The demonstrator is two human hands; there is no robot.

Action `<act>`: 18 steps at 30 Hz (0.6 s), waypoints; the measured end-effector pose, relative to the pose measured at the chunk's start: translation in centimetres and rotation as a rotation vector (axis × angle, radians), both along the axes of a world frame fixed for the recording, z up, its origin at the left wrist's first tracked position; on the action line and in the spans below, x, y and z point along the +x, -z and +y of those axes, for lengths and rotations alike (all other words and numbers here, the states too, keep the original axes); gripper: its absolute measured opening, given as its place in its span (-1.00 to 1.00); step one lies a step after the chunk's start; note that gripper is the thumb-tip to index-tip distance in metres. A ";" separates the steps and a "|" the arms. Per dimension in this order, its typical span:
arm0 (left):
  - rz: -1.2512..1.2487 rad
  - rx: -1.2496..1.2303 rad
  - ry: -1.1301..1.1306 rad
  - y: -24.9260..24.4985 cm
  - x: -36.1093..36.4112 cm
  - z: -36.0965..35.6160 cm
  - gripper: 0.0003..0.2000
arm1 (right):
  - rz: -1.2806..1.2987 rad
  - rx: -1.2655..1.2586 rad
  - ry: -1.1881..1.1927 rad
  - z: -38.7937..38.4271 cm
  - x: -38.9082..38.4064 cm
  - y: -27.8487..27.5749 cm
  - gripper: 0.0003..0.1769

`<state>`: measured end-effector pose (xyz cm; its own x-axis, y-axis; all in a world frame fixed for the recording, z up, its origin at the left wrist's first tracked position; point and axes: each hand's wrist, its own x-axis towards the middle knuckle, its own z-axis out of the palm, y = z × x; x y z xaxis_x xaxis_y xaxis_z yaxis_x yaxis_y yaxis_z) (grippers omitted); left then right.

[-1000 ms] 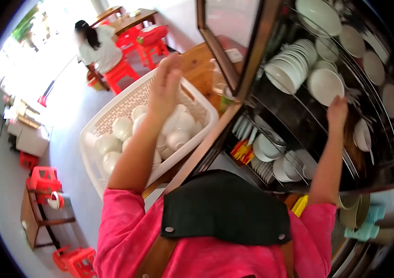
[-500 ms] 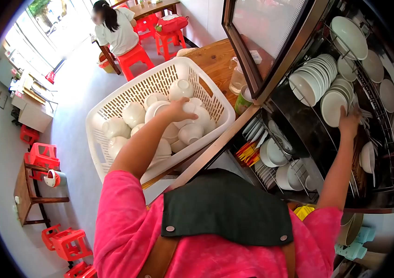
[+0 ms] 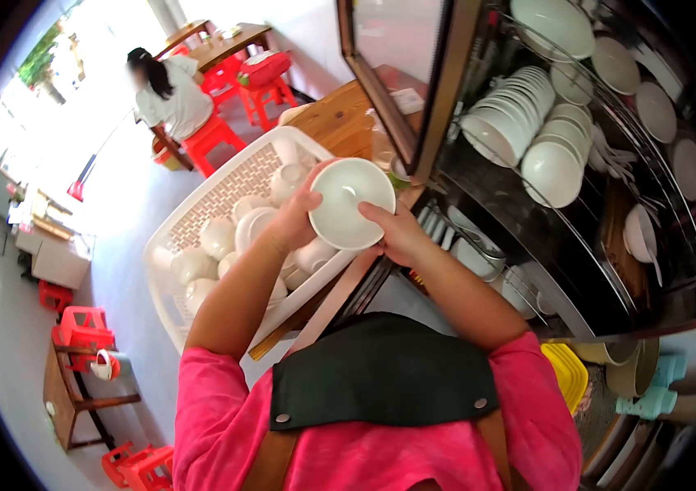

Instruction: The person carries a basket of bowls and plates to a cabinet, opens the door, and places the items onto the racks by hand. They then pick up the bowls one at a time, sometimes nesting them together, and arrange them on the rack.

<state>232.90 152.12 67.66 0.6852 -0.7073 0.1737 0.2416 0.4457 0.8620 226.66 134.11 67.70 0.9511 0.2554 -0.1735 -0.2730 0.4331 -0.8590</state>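
Observation:
A white bowl (image 3: 351,214) is held up between both hands, its inside facing the camera. My left hand (image 3: 297,214) grips its left rim, with the thumb at the edge. On the right side, my right hand (image 3: 397,229) is closed on the same bowl, thumb over the rim. Behind and left of them, a white plastic basket (image 3: 169,214) holds several white bowls (image 3: 218,237). To the right, stacked white bowls (image 3: 553,173) stand in the wire rack of an open cabinet.
The cabinet's open glass door (image 3: 389,78) rises just beyond the hands. A wooden table (image 3: 336,119) lies behind the basket. A seated person (image 3: 172,98) is at the back left. Red stools (image 3: 86,331) stand on the left. A lower rack holds more dishes.
My right hand has come from the cabinet rack to the bowl. My left hand has moved from over the basket toward the right, now with the bowl raised. The view has shifted.

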 end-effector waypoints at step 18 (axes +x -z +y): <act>-0.389 1.507 -0.242 9.1 4.3 2.6 -0.03 | -0.257 -1.739 0.821 -27.8 -4.8 -6.1 -0.49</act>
<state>237.19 154.69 58.54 0.8861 -0.2705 -0.3762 -0.0390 -0.8526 0.5211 221.85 106.28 73.76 0.7703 -0.4659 0.4353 -0.2965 -0.8661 -0.4024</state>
